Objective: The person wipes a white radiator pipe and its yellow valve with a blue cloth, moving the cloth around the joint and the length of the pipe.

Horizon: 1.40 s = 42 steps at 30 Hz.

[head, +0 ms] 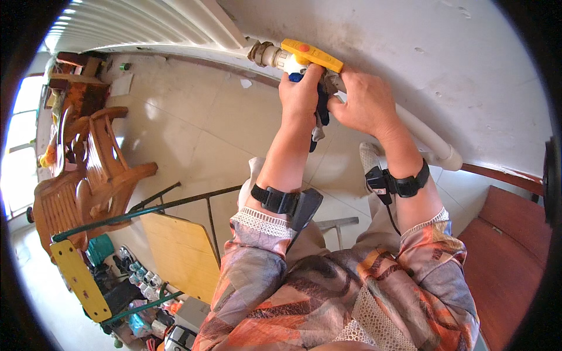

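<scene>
A white plastic valve point(293, 65) with a yellow lever handle point(312, 55) joins the radiator's end fitting to a white pipe point(423, 125) along the wall. Just below the handle, my left hand point(299, 94) grips a bunched dark blue and grey cloth point(323, 105). The cloth presses against the underside of the valve, and its loose end hangs down between my hands. My right hand point(368, 101) curls about the pipe beside the handle's right end, its thumb next to the cloth. Its fingertips are hidden, so whether it holds cloth or pipe is unclear.
A white ribbed radiator point(158, 26) stands against the wall at upper left. Left of me are a carved wooden chair point(94, 162) and a metal-framed chair with a wooden seat point(182, 250). Several shoes point(145, 278) lie beyond it. A reddish-brown wooden surface point(505, 254) is at my right.
</scene>
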### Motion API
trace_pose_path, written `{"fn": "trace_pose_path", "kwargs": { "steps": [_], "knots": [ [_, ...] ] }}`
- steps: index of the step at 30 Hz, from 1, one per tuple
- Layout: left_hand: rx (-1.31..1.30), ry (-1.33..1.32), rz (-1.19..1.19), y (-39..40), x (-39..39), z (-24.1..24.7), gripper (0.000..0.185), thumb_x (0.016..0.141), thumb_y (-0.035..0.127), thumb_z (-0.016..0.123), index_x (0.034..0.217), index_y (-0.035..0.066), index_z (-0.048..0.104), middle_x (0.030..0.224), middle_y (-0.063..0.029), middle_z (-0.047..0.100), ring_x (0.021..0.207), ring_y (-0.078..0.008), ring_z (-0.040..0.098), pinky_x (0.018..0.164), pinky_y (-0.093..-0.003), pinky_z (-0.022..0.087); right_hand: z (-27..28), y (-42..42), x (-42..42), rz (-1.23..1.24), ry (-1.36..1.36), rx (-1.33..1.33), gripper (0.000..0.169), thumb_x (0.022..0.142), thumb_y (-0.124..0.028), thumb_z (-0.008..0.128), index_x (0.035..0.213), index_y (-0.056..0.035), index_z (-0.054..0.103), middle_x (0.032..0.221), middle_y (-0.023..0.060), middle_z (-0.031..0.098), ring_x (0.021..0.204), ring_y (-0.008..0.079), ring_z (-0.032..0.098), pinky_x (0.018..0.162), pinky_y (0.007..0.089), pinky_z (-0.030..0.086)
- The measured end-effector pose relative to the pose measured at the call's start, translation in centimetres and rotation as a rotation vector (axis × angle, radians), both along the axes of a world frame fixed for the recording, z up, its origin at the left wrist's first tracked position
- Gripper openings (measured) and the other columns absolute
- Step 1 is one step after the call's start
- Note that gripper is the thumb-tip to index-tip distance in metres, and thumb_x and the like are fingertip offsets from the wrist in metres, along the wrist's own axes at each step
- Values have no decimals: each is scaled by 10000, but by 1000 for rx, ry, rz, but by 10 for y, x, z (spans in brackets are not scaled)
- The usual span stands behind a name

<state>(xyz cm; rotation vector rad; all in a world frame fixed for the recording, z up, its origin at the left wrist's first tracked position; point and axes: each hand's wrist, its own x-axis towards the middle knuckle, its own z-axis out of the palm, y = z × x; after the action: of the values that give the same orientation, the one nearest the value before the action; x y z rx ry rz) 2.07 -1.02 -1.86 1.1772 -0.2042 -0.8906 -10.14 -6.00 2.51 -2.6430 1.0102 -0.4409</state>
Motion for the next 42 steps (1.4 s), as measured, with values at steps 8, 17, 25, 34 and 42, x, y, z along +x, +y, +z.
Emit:
{"fn": "trace_pose_path", "kwargs": {
  "steps": [8, 17, 25, 34, 42],
  "knots": [
    [-29, -55, -112, 16, 9, -11, 273, 848, 171, 700, 1043, -10, 639, 884, -29, 653, 767, -100, 605, 660, -269, 493, 4, -5, -7, 66, -11, 16, 444, 702, -213, 660, 1099, -21, 601, 882, 183, 684, 804, 396, 656, 699, 489, 528],
    [143, -251, -93, 8, 9, -4, 355, 845, 256, 697, 1009, -56, 652, 847, -51, 667, 732, -113, 601, 650, -284, 491, -4, -1, -7, 30, 7, -37, 368, 707, -225, 635, 1010, -17, 616, 884, 187, 682, 805, 382, 675, 731, 490, 554],
    [235, -426, -271, 34, 22, 7, 330, 923, 294, 621, 999, -25, 643, 767, -20, 625, 656, -89, 565, 589, -265, 459, -1, -6, -13, 74, -18, 15, 466, 726, -170, 650, 1160, -10, 593, 974, 181, 680, 850, 395, 658, 753, 476, 534],
    [186, -444, -120, 44, 17, 22, 447, 788, 249, 833, 1007, -11, 543, 791, -46, 623, 622, -89, 595, 531, -225, 502, 1, -3, -12, 84, -18, -21, 409, 737, -193, 626, 1095, 4, 604, 907, 191, 682, 813, 377, 678, 735, 481, 550],
    [421, -627, 71, 20, 15, 15, 673, 666, 349, 849, 1071, -45, 484, 957, -141, 606, 783, -196, 623, 716, -318, 527, -6, -3, -11, 62, -65, -75, 321, 736, -183, 631, 1014, -25, 603, 882, 173, 679, 792, 373, 675, 702, 492, 548]
  ]
}}
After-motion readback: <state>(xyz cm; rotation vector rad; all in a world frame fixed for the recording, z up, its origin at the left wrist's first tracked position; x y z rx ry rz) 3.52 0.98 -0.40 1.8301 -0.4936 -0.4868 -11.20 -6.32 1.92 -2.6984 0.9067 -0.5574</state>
